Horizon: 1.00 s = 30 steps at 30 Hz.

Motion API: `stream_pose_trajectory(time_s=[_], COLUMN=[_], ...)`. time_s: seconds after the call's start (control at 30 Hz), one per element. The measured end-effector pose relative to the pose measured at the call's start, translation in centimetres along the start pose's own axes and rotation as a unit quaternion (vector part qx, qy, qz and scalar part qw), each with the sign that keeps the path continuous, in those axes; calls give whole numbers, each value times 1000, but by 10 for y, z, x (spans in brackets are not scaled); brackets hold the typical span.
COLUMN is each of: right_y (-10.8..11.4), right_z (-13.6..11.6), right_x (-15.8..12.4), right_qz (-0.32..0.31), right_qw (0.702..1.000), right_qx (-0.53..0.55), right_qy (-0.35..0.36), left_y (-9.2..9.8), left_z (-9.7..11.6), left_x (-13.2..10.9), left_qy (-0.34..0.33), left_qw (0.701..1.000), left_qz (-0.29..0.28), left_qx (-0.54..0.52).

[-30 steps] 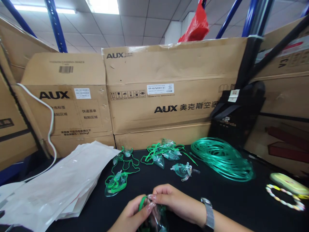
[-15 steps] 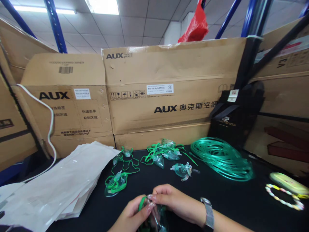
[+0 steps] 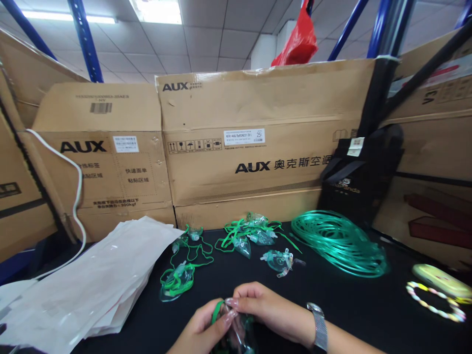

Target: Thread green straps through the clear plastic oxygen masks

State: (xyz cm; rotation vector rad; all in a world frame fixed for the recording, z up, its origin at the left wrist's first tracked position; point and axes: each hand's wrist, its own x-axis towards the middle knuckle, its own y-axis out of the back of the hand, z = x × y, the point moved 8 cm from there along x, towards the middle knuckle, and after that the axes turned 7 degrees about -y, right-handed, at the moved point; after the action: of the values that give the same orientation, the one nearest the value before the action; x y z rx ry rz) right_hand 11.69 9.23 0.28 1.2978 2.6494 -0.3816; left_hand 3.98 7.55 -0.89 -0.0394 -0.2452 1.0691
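Note:
At the near edge of the black table both hands hold one clear green mask (image 3: pixel 239 338) with a green elastic strap (image 3: pixel 217 309). My left hand (image 3: pixel 201 330) curls around the mask from the left, thumb pressed on the strap. My right hand (image 3: pixel 263 309), a metal watch at its wrist, pinches the top of the mask from the right. The mask's lower part is cut off by the frame. Several more masks with green straps lie beyond the hands: one (image 3: pixel 177 281) at the left, a cluster (image 3: pixel 247 233) in the middle, one (image 3: pixel 278 259) just behind my right hand.
A stack of flat white pouches (image 3: pixel 84 280) lies at the left. A coil of green tubing (image 3: pixel 337 241) lies at the right. Cardboard boxes (image 3: pixel 258 132) wall the back; a black bag (image 3: pixel 363 169) leans against them. A yellow-green object (image 3: pixel 440 280) and bead bracelet (image 3: pixel 433 301) sit far right.

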Motion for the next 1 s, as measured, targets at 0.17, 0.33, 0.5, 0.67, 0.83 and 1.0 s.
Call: stream_pose_trajectory(time_s=[0.17, 0.33, 0.5, 0.67, 0.83, 1.0], right_y=[0, 0, 1, 1, 1, 1], right_z=[-2, -2, 0, -1, -2, -2], right_x=[0, -1, 0, 0, -1, 1], right_qz=[4, 4, 7, 4, 5, 10], right_qw=[1000, 1000, 1000, 999, 999, 999], right_qx=[-9, -22, -31, -40, -46, -48], right_qy=[1, 0, -1, 4, 4, 5], left_y=[1, -1, 2, 2, 2, 1], left_z=[0, 0, -2, -3, -5, -3], left_x=[0, 0, 1, 0, 0, 1], left_qy=[8, 7, 4, 1, 0, -3], left_qw=[1000, 1000, 1000, 1000, 1000, 1000], left_qz=[4, -6, -4, -9, -7, -13], left_qx=[4, 2, 10, 9, 3, 13])
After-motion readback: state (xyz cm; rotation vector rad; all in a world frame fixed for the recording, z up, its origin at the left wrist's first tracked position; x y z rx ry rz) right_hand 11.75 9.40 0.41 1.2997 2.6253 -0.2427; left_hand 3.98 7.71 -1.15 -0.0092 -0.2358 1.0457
